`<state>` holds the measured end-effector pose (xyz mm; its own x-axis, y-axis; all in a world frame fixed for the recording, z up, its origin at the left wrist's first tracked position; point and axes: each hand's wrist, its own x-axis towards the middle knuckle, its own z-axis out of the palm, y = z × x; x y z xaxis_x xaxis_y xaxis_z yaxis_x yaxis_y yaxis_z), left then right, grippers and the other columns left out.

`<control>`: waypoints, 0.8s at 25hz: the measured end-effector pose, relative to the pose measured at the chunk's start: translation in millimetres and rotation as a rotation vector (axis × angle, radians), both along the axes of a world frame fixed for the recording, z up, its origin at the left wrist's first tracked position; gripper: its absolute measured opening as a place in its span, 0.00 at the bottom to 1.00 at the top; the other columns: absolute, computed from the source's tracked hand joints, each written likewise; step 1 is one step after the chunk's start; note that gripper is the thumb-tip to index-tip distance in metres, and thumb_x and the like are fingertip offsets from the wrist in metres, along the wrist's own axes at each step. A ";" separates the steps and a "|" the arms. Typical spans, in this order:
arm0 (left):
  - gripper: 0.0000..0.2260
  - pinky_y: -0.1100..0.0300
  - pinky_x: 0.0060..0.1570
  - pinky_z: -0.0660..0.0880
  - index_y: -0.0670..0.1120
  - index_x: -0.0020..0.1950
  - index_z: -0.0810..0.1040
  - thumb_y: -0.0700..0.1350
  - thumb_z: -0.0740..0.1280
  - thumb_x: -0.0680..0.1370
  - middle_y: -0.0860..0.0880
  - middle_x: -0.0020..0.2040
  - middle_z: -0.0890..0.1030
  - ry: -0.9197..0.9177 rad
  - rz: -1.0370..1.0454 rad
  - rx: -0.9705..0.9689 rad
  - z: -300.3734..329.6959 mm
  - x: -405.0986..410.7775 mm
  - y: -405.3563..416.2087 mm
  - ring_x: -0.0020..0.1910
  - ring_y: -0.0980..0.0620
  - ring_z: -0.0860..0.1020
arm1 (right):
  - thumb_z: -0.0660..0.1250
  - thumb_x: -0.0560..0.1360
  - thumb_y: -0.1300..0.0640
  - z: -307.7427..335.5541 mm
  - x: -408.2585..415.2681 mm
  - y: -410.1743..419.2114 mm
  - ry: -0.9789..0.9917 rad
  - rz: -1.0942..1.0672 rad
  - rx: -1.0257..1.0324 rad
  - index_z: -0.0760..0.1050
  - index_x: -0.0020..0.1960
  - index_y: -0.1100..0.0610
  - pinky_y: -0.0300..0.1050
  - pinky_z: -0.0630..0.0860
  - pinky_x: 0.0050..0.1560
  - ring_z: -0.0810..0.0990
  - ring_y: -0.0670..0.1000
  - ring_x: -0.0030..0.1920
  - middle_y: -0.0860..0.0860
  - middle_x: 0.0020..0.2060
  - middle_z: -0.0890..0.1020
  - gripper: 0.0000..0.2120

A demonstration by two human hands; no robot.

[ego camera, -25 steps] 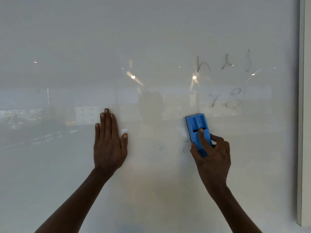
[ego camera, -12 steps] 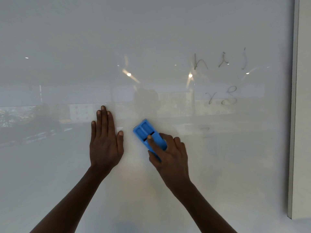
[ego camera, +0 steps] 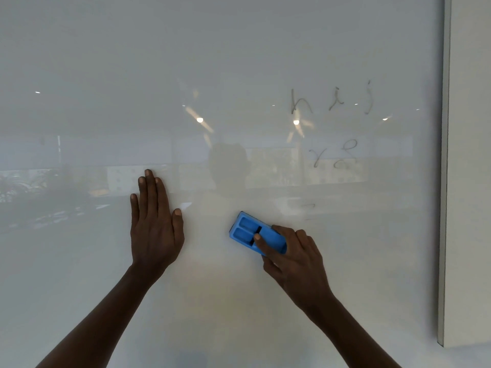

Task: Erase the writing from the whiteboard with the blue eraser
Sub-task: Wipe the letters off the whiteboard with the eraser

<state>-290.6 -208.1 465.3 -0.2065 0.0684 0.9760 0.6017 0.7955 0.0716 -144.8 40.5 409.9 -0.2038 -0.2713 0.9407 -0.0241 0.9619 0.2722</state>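
The big shiny whiteboard (ego camera: 239, 62) has faint grey letters (ego camera: 332, 102). Our right hand (ego camera: 295, 257) squeezes the blue plastic eraser (ego camera: 247, 231). Our left hand (ego camera: 155, 227) lies flat, fingers together.

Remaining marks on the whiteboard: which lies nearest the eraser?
The faint short dash, just up-right of the blue eraser; the "r" pair and the "h i j" row sit higher.

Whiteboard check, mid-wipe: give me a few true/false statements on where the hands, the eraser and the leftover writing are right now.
1. The right hand holds the blue eraser against the whiteboard. True.
2. The left hand grips a marker. False: it lies flat and open on the board, holding nothing.
3. Writing remains up and to the right of the eraser. True.
4. The eraser is covering the letters. False: it sits below and left of them.
5. The board's right edge is in view. True.
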 end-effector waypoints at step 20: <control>0.30 0.46 0.81 0.49 0.36 0.82 0.50 0.49 0.51 0.83 0.40 0.83 0.48 0.023 -0.048 -0.075 25.1 45.6 118.8 0.83 0.45 0.46 | 0.71 0.72 0.52 17.3 32.2 115.3 0.161 -0.058 -0.244 0.70 0.69 0.49 0.50 0.74 0.42 0.70 0.54 0.47 0.59 0.55 0.77 0.26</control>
